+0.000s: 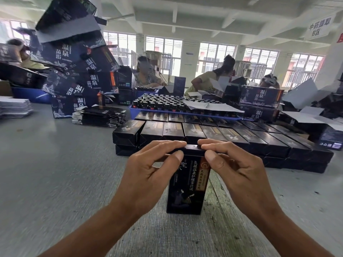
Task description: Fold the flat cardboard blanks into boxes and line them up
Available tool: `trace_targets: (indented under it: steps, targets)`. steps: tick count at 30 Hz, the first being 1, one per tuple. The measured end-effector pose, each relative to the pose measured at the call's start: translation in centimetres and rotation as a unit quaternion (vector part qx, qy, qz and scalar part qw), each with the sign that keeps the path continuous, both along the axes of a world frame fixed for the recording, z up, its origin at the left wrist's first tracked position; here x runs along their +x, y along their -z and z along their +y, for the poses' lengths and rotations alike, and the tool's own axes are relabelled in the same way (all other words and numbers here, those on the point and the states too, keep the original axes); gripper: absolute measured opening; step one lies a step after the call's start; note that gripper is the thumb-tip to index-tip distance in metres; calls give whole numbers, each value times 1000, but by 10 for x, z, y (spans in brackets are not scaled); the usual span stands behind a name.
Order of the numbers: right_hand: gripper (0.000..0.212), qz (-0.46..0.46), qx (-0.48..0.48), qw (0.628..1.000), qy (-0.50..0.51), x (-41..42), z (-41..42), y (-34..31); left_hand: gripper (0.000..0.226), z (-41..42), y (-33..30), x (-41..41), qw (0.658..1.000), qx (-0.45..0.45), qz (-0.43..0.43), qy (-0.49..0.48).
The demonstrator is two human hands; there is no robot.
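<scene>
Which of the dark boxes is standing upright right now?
The box pinched at its top by the left hand and right hand. The finished boxes behind all lie flat in rows.

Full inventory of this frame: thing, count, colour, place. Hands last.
Upright printed cardboard box: one, black, centre front on grey table.
Folded boxes lying in rows: many, black, two layers, behind it.
Flat cardboard blanks: one stack, black, left of the rows.
Small dark bottles: many, in blue tray, behind rows.
Large dark-blue cartons: leaning pile, far left.
Seated workers: several, far side.
Left hand: pinches box top.
Right hand: pinches box top.
</scene>
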State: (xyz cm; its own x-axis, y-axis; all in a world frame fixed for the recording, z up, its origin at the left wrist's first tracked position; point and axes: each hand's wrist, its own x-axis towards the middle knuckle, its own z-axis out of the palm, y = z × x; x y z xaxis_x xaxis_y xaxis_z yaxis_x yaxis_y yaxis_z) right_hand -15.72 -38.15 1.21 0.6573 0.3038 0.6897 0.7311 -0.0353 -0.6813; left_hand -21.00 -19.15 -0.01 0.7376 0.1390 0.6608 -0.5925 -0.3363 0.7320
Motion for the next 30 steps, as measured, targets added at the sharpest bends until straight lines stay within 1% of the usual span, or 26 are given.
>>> trace_targets:
  steps: [2, 6, 11, 13, 15, 17, 19, 21, 23, 24, 26, 28, 30]
  targets:
    - [17, -9, -9, 1000, 0, 2, -2, 2, 29, 1, -1, 1, 1000, 19, -16, -4]
    - [15, -24, -21, 999, 7, 6, -3, 6, 26, 6, 0, 3, 994, 88, -66, -24]
    - [17, -20, -6, 1000, 8, 7, 0, 9, 24, 10, 6, 7, 992, 97, -74, -27]
    - [19, 3, 6, 1000, 1, 8, 1, 9, 31, 10, 12, 5, 994, 105, -32, -10]
    - [20, 21, 14, 1000, -2, 8, 2, 9, 51, 9, 17, 2, 993, 110, 33, 10]
    - [19, 35, 17, 999, -5, 9, 3, 9, 68, 10, 19, 2, 993, 84, 84, 12]
    - [23, 40, -1, 999, 4, 9, 2, 10, 77, 12, 18, 3, 991, 64, 119, 12]
    - [33, 54, -32, 998, 27, 9, 1, 13, 84, 16, 20, 6, 987, 77, 142, 13]
    - [45, 92, -44, 994, 45, 12, 0, 17, 84, 19, 21, 9, 981, 87, 174, 22]
    - [46, 114, -44, 991, 49, 13, -1, 18, 81, 21, 22, 11, 977, 87, 193, 31]
    - [38, 140, -61, 987, 53, 16, -4, 17, 72, 23, 23, 14, 969, 86, 227, 42]
    - [36, 145, -135, 979, 41, 21, -9, 16, 65, 26, 24, 18, 964, 79, 250, 46]
    - [37, 177, -223, 959, 8, 24, -10, 18, 57, 26, 27, 22, 963, 60, 259, 38]
